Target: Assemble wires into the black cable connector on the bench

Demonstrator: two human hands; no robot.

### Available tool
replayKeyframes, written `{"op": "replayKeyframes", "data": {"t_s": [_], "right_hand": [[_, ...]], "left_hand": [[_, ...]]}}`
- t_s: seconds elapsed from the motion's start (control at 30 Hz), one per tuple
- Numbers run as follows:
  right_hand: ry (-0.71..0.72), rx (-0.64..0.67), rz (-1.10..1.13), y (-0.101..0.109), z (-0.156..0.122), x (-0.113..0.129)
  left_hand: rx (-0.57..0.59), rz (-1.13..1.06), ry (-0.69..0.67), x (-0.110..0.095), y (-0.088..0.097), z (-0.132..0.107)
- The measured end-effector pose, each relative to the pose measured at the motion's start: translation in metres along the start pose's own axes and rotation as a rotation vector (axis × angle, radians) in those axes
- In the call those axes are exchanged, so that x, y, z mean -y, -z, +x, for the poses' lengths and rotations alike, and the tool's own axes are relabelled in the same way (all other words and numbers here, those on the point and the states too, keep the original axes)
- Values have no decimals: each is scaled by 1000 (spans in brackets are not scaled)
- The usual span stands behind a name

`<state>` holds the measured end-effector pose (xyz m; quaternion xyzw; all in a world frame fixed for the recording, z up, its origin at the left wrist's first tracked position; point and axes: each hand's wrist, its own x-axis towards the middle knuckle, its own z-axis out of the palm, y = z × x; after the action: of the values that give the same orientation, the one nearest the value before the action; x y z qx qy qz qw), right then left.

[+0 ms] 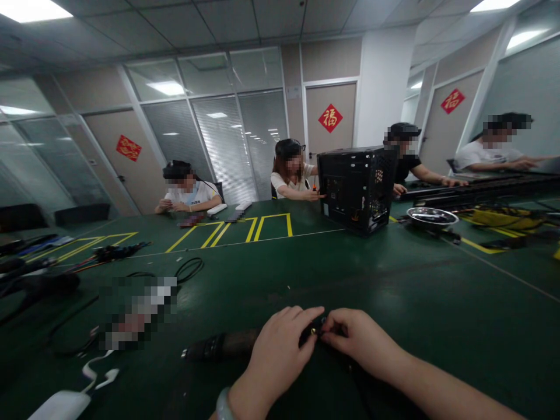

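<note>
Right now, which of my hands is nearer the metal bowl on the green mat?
Your right hand is nearer, well this side of the metal bowl and to its left. Your left hand is farther, beside the right hand and further left of the bowl.

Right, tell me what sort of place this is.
Likely an electronics workroom in an office: a long green-matted table, yellow tape lines on it, a black computer case standing there, and glass partition walls behind.

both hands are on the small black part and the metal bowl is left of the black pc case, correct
No: the metal bowl sits right of the black PC case, in the head view. The left hand and right hand are on the small black part.
</note>
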<state>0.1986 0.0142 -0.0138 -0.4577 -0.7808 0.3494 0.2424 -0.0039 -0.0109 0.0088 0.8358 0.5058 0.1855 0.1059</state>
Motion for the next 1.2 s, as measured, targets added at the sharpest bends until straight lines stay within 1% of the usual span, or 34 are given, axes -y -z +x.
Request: {"op": "replayKeyframes", "data": {"t_s": [0.17,0.47,0.67,0.77,0.87,1.07,1.2], "right_hand": [[-5,-15,4,0,0,1],[3,-22,-9,-1,1,0],[-11,-2,-14,0,1,1],[-18,-5,-13,2,0,2],[-16,-11,-8,2,0,3],[-13,-5,19,1,0,4],[-13,-2,1,2,0,6]], "left_hand": [[16,-1,-31,1,0,1],[16,-1,-32,0,1,0],[-30,-21,-5,4,-5,0],[-51,-59,46,5,-5,-1],[-47,-57,92,4,-3,0],[-12,-28,9,0,0,1],[-16,-23,7,-1,1,0]]}}
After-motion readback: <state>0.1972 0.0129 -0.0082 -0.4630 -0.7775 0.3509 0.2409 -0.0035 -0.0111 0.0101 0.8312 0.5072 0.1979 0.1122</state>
